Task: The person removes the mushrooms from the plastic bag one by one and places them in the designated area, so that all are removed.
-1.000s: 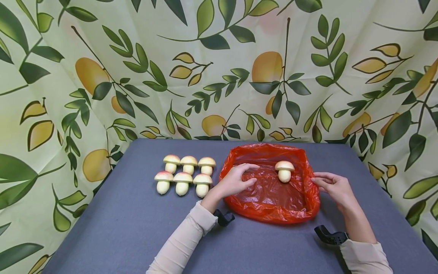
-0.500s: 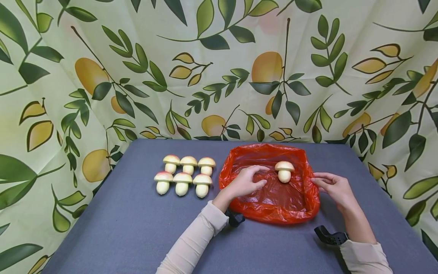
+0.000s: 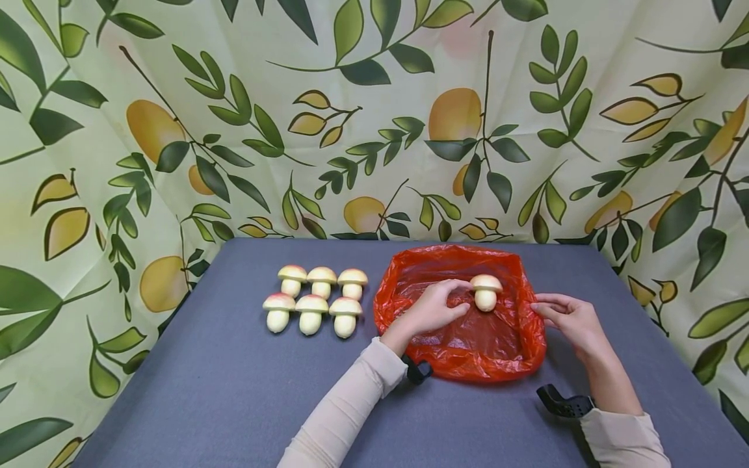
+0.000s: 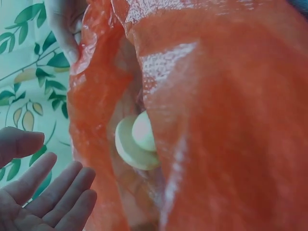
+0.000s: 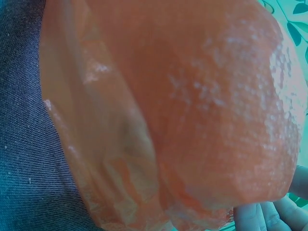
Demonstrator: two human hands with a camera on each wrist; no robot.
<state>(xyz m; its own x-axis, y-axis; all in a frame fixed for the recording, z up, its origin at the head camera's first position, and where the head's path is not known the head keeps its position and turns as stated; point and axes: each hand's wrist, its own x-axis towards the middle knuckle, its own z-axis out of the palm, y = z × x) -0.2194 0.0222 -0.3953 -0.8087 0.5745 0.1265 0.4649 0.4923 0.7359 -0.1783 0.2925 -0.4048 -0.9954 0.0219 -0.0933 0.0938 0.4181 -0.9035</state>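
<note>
A red plastic bag (image 3: 456, 361) stands with its mouth spread wide, and one toy mushroom (image 3: 486, 299) with a pale stem and cream cap sits inside it. My left hand (image 3: 435, 309) reaches over the bag, thumb and fingers apart, fingertips right beside that mushroom's cap. In the left wrist view the same hand (image 4: 48, 192) holds nothing, and the mushroom (image 4: 134, 144) is partly hidden behind the bag wall. At the bag's right rim my right hand (image 3: 570, 318) pinches the plastic between thumb and fingers; in the right wrist view its fingers (image 5: 269, 216) show under the bag.
Several more toy mushrooms (image 3: 313, 313) stand in two rows left of the bag on the grey tabletop (image 3: 222, 390). A leaf-and-fruit patterned cloth (image 3: 363, 162) hangs behind and around the table. Dark straps (image 3: 564, 403) circle both wrists.
My left hand has moved rightward across the bag's mouth, up to the mushroom inside. The right hand stays at the rim, and the mushrooms have not moved.
</note>
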